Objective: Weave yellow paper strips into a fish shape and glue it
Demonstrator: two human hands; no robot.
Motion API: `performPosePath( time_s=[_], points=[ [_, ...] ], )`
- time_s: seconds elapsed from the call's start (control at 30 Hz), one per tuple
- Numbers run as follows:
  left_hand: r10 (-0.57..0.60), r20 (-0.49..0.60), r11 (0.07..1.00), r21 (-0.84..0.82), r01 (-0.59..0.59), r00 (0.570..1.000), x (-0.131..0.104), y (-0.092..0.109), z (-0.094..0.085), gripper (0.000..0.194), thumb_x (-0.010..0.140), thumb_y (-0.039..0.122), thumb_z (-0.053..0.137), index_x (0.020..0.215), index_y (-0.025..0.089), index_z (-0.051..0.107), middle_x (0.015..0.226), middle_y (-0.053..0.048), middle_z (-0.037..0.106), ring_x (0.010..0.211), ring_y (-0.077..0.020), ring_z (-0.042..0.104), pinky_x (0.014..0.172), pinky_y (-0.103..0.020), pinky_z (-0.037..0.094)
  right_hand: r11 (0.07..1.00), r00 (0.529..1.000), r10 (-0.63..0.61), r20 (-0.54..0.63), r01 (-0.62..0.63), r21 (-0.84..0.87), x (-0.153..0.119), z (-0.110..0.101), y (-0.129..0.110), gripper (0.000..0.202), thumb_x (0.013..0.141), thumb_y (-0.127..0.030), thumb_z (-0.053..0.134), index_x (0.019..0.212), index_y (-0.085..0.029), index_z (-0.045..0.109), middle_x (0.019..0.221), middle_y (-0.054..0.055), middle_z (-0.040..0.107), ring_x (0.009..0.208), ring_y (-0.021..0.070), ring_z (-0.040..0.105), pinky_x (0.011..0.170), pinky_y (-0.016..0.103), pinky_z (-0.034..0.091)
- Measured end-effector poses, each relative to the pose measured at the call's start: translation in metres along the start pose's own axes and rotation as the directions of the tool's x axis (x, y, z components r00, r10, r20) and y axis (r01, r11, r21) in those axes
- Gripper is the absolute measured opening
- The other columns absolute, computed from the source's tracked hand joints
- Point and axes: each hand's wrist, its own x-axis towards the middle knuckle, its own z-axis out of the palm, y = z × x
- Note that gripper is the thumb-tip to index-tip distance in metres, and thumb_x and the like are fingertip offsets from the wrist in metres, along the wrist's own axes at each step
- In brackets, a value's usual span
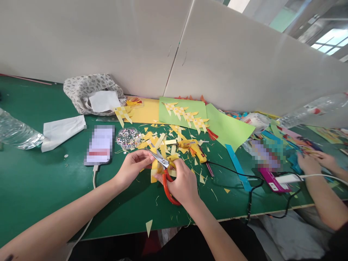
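My right hand (182,183) is closed around the handles of a pair of scissors (166,174). Their blades point up and left toward my left hand (136,163). The fingertips of that hand are pinched at the blade tips on a small piece of yellow paper, mostly hidden by the fingers. A yellow paper strip (154,171) hangs below the blades, close to my right fingers. Just beyond both hands lies a heap of yellow paper scraps (160,141). A yellow glue gun (197,149) rests to the right of the heap.
Woven yellow paper fish (185,115) lie on green paper (199,107) by the partition. A flower-shaped bead box (128,138), a charging phone (100,145) and a cloth pouch (94,90) are at left. Black cord (233,170) crosses at right, near a co-worker's hands (311,165).
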Motion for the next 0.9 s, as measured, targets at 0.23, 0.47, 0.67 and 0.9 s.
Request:
performPosePath(
  time_s=[0.23, 0.47, 0.67, 0.9],
  points=[
    [-0.011, 0.005, 1.000, 0.001, 0.011, 1.000, -0.0019, 0.0016, 0.0004, 0.014, 0.071, 0.029, 0.069, 0.072, 0.016, 0.064, 0.072, 0.002, 0.064, 0.065, -0.0080, 0.058, 0.062, -0.018, 0.050, 1.000, 1.000, 0.002, -0.008, -0.001, 0.010, 0.0007, -0.0008, 0.0007, 0.037, 0.069, -0.053, 0.059, 0.071, -0.020, 0.042, 0.067, 0.001, 0.052, 0.056, 0.0137, 0.052, 0.046, 0.023, 0.033],
    [-0.020, 0.017, 0.999, 0.041, 0.019, 1.000, -0.0008, 0.0015, -0.0010, 0.016, 0.070, 0.031, 0.069, 0.075, 0.017, 0.063, 0.074, 0.001, 0.065, 0.068, -0.0108, 0.061, 0.064, -0.022, 0.051, 0.999, 1.000, -0.011, -0.018, 0.011, 0.045, 0.0000, -0.0024, 0.0016, 0.037, 0.070, -0.054, 0.059, 0.071, -0.020, 0.044, 0.068, 0.001, 0.053, 0.057, 0.0135, 0.051, 0.048, 0.023, 0.035],
    [0.079, -0.017, 0.993, 0.092, -0.077, 0.997, -0.0005, 0.0078, -0.0029, 0.015, 0.069, 0.027, 0.070, 0.075, 0.018, 0.060, 0.082, 0.000, 0.064, 0.079, -0.0131, 0.061, 0.069, -0.022, 0.051, 1.000, 1.000, -0.004, -0.019, 0.004, 0.029, 0.0001, -0.0039, 0.0007, 0.038, 0.069, -0.055, 0.059, 0.068, -0.020, 0.043, 0.066, 0.000, 0.051, 0.052, 0.0115, 0.047, 0.046, 0.023, 0.035],
    [0.105, -0.048, 0.990, 0.096, -0.100, 0.993, 0.0007, 0.0072, -0.0049, 0.014, 0.071, 0.029, 0.067, 0.071, 0.018, 0.058, 0.076, 0.001, 0.061, 0.071, -0.0114, 0.059, 0.060, -0.021, 0.051, 0.999, 1.000, -0.007, -0.005, 0.007, 0.031, -0.0003, -0.0035, -0.0011, 0.038, 0.070, -0.056, 0.057, 0.069, -0.021, 0.043, 0.065, 0.001, 0.050, 0.053, 0.0126, 0.047, 0.046, 0.023, 0.035]
  ],
)
